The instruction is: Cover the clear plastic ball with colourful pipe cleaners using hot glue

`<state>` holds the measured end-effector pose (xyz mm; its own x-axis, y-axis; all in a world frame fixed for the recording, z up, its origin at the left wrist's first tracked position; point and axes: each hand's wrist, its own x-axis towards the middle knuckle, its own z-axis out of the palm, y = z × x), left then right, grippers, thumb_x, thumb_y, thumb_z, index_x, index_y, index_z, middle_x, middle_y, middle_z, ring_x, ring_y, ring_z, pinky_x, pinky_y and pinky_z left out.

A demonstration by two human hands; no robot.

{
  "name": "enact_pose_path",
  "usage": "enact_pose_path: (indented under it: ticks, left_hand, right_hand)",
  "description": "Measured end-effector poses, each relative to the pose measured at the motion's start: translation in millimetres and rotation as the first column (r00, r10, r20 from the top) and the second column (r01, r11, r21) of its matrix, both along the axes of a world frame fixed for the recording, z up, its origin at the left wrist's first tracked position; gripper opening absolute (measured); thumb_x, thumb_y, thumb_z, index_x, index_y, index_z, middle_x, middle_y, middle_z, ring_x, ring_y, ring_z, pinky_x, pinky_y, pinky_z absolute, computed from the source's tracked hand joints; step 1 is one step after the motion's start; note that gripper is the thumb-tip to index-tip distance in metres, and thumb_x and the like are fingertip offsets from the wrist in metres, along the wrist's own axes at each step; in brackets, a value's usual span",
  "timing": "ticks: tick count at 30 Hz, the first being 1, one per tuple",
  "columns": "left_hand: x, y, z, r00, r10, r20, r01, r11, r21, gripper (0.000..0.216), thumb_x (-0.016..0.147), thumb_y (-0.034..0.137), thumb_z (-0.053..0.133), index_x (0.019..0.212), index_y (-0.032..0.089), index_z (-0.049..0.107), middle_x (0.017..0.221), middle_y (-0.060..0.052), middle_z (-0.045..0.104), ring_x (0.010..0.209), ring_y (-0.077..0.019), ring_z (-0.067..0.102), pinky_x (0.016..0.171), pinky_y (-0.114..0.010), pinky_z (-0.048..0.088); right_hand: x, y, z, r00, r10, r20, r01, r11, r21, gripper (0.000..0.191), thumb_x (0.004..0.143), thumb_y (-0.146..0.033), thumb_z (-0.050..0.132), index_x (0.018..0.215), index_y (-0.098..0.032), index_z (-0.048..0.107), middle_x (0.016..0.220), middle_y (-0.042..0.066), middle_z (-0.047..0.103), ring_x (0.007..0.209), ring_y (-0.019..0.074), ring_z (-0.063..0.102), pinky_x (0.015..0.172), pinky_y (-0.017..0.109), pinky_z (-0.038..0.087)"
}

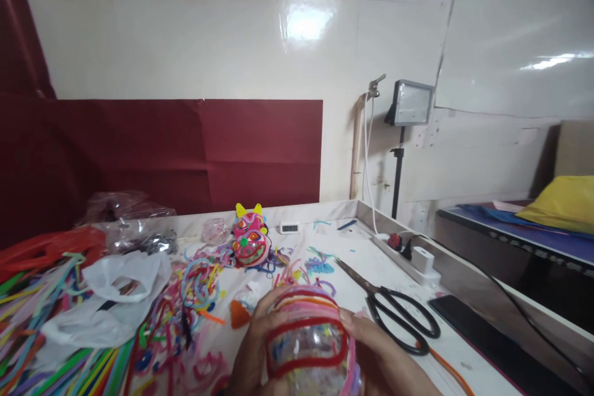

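Note:
At the bottom centre both my hands cup a clear round ball wrapped in pink, orange and red pipe cleaners. My left hand curls round its left side, fingers closed on it. My right hand presses against its right side, thumb on top. Behind it on the white table lie scattered pipe cleaner scraps. Black-handled scissors lie just right of my right hand.
Two finished pipe cleaner faces stand mid-table near a small clear ball and a white clock. Bundles of coloured pipe cleaners and white plastic bags fill the left. A power strip, dark phone and lamp stand sit right.

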<state>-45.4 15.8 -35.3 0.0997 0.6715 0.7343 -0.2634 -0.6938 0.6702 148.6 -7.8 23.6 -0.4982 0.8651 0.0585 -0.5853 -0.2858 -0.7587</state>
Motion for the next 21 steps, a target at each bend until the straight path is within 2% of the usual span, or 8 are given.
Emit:
enact_pose_path:
  ticks: [6,11,17,21]
  left_hand:
    - [-7.5,11.5,-16.6,0.998,-0.026,-0.049,0.028,0.999,0.034,0.058,0.076,0.06,0.073,0.127,0.035,0.065,0.151,-0.008,0.052,0.138,-0.0401,0.048,0.11,-0.053,0.042]
    - [-1.4,8.6,-21.0,0.995,-0.082,0.057,0.082,0.997,0.002,0.063,0.076,0.06,0.074,0.132,0.035,0.059,0.153,-0.008,0.05,0.139,-0.0392,0.046,0.109,-0.051,0.044]
    - [-2.4,10.4,-26.7,0.994,-0.087,0.07,0.088,0.996,-0.014,0.072,0.074,0.055,0.078,0.138,0.034,0.054,0.151,-0.008,0.053,0.137,-0.0365,0.05,0.11,-0.047,0.045]
    - [-1.4,7.2,-21.9,0.993,-0.068,0.092,0.078,0.991,-0.109,0.07,0.074,0.054,0.079,0.136,0.034,0.055,0.151,-0.008,0.054,0.14,-0.0356,0.046,0.114,-0.049,0.04]
  right_hand:
    - [-1.3,-3.9,-0.1,0.996,0.043,-0.079,-0.045,0.999,-0.023,0.045,0.083,-0.042,0.076,0.118,-0.014,0.071,0.108,0.015,0.077,0.101,0.0307,0.073,0.094,0.045,0.054]
    - [0.2,-3.6,-3.7,0.992,0.065,-0.112,-0.074,0.994,-0.08,0.044,0.088,-0.036,0.073,0.126,-0.015,0.068,0.113,0.015,0.076,0.103,0.0302,0.073,0.099,0.047,0.051]
    - [2.0,-2.4,-10.2,0.986,0.054,-0.157,-0.07,0.992,-0.101,0.036,0.089,-0.033,0.072,0.12,-0.015,0.072,0.105,0.013,0.079,0.103,0.029,0.073,0.101,0.046,0.05]
    - [2.1,-1.2,-10.9,0.991,-0.006,-0.137,-0.006,0.996,-0.087,0.029,0.087,-0.035,0.075,0.107,-0.015,0.077,0.099,0.012,0.08,0.101,0.0276,0.073,0.1,0.043,0.05]
